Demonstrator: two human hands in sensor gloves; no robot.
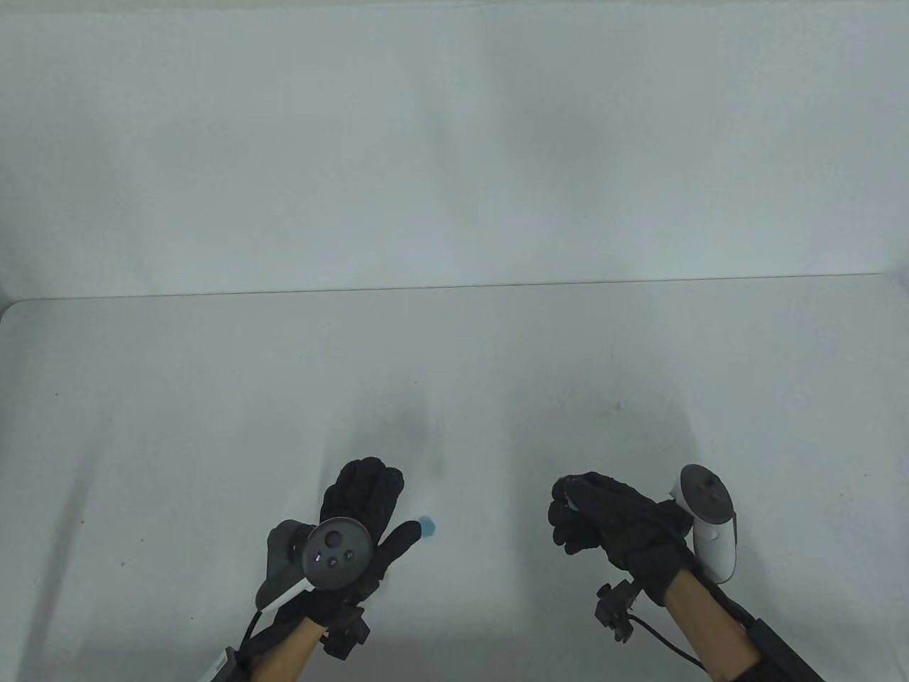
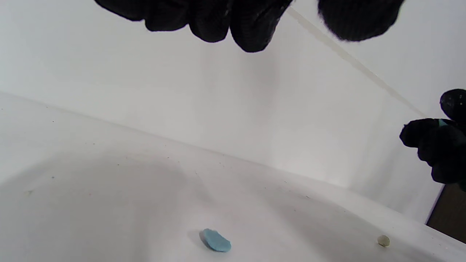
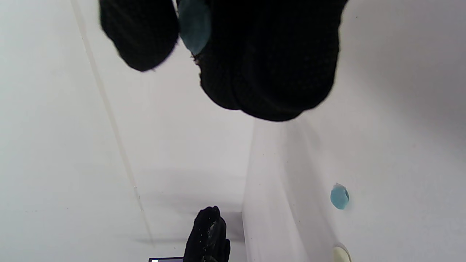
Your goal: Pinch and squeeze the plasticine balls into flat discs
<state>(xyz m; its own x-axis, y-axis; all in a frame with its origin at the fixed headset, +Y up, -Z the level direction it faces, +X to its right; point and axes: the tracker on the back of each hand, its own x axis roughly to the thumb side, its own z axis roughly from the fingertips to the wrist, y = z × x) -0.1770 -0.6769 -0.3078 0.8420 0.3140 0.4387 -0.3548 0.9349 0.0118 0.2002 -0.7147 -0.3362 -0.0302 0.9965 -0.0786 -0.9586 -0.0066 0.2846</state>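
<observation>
White bench (image 1: 213,398). Left hand (image 1: 355,526) spread, empty, beside flat blue disc (image 1: 427,526). Right hand (image 1: 611,522) pinches blue plasticine (image 3: 194,23); hard squeeze may tear it, or stick to glove.

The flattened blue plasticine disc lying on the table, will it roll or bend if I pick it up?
The flattened blue plasticine disc lies flat on the white table, so it probably won't roll. It looks thin and soft, so it would likely bend or dent under gloved fingers, and may stick slightly.

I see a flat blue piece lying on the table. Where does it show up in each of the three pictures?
Table view: the flattened blue disc lies just right of the left hand's thumb.
Left wrist view: bottom centre, on the table.
Right wrist view: lower right, on the table.
Shared landmark: the seam where table meets back wall.
</observation>
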